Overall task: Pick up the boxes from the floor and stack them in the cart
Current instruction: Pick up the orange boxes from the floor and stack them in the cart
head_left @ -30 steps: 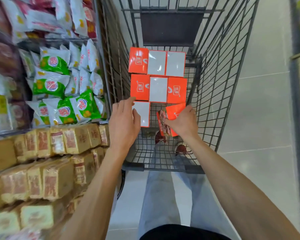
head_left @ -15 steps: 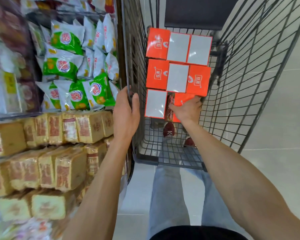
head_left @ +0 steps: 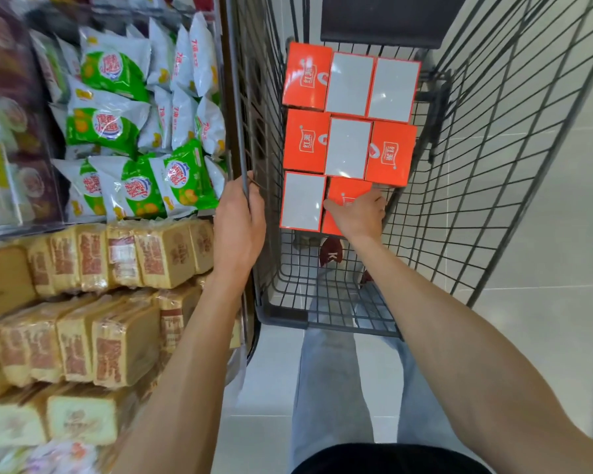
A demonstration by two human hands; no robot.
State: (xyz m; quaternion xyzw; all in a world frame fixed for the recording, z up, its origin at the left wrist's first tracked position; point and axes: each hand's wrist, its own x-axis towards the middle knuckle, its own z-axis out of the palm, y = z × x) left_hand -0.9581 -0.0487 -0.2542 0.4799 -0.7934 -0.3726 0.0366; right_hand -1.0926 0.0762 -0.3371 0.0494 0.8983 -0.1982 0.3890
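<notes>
Right hand (head_left: 356,213) grips orange box (head_left: 348,190), centre frame — released askew, it may topple; left hand (head_left: 242,217) clasps cart rail (head_left: 235,97).

cart (head_left: 326,292) near end open, boxes (head_left: 348,148) beyond

Orange box (head_left: 348,191) half beneath right hand (head_left: 358,215); bread labels (head_left: 72,350) blurry.
</notes>
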